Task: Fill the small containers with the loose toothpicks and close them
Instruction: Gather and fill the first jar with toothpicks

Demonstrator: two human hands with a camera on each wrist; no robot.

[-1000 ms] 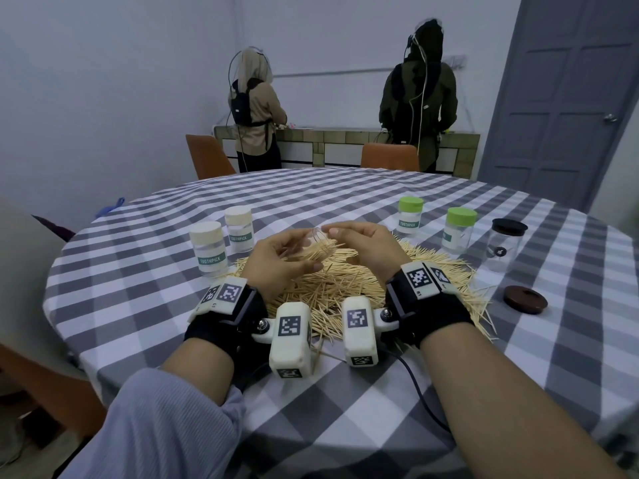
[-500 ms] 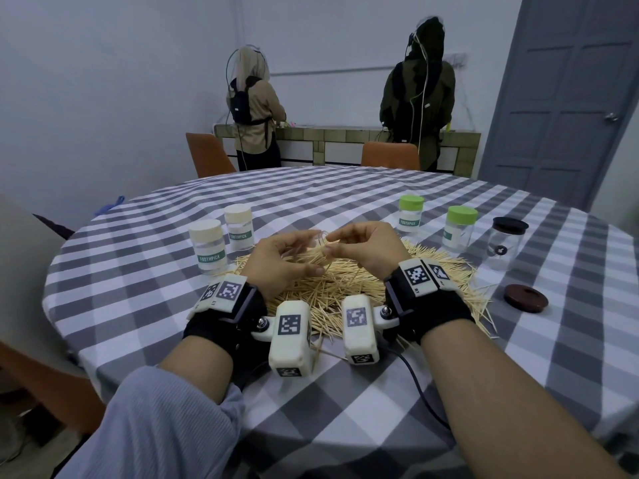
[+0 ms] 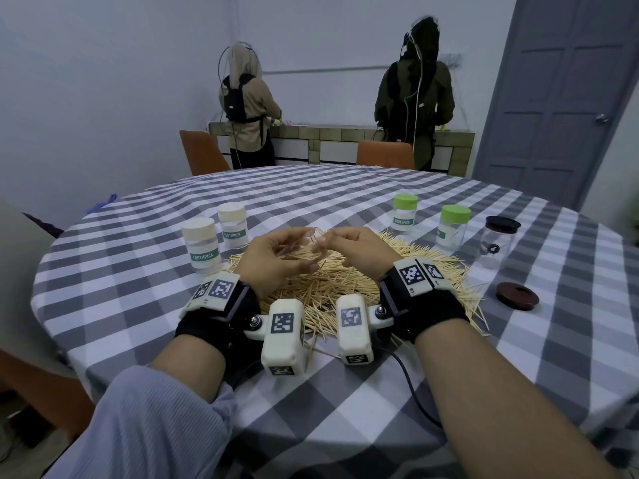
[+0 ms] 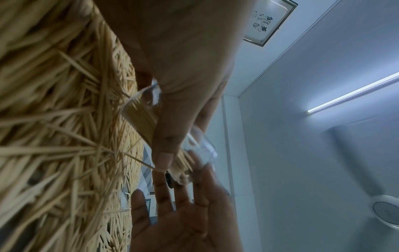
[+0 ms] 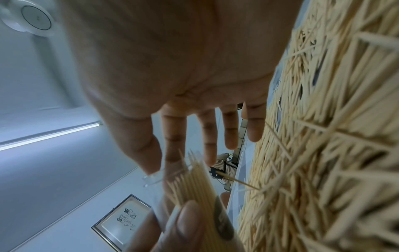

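Grey-and-white checked cloth is covering the round surface (image 3: 345, 188), and the loose toothpicks (image 3: 345, 288) are lying heaped at its near middle, under both wrists. Around the heap, two cream-capped containers (image 3: 202, 248) are standing to the left, two green-capped containers (image 3: 453, 226) and a dark-lidded clear jar (image 3: 496, 242) to the right, with a loose brown lid (image 3: 517, 295) lying near the heap's right edge. Compared with a second ago, the bundle of picks that was sticking out between the hands is no longer showing in the head view; both wrist views are now showing picks packed inside the clear container (image 4: 149, 112). The left hand (image 3: 276, 261) is gripping this container tilted just above the heap, thumb along its wall. The right hand (image 3: 356, 250) is meeting it at the mouth, fingers mostly straight in the right wrist view and holding nothing I can make out there. Judgement: one load is now in, and this container is looking roughly part-full. It is not yet capped. Which lid belongs to it I cannot tell.
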